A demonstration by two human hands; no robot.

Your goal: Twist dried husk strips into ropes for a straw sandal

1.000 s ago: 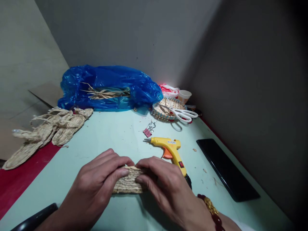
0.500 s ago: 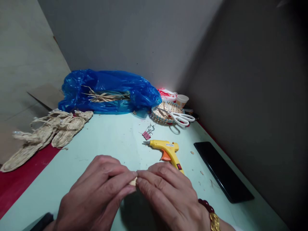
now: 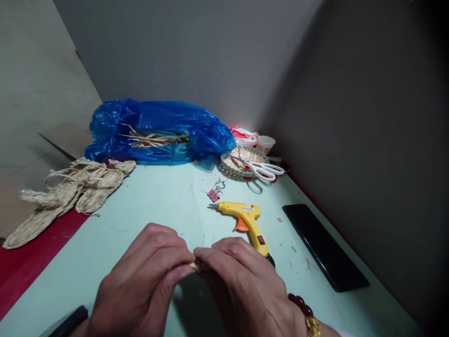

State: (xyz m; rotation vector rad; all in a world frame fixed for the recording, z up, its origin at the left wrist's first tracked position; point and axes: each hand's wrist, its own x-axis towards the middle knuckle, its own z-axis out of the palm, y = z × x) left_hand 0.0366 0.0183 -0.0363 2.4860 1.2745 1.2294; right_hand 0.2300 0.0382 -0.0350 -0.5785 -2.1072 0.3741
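Note:
My left hand [image 3: 142, 276] and my right hand [image 3: 245, 283] meet fingertip to fingertip above the near part of the table. Both are closed in a pinch on a small straw-coloured piece [image 3: 194, 266]. Only a sliver of it shows between the fingers, and the rest is hidden. Just beyond my right hand lies a yellow glue gun [image 3: 242, 211] with an orange trigger, its nozzle pointing left. A pink binder clip [image 3: 213, 194] rests behind the glue gun.
Woven straw sandals [image 3: 101, 185] lie at the left edge. A blue plastic bag [image 3: 157, 114] holding straw strands [image 3: 154, 138] stands at the back. White-handled scissors [image 3: 264, 171] rest on a small woven basket [image 3: 231, 164] beside a paper cup [image 3: 265, 143]. A black tablet-like slab [image 3: 324, 245] lies right.
My hands have drawn slightly closer at the fingertips, and my right fingers now cover more of the straw-coloured piece. My left wrist has shifted a little right. The table items stay put.

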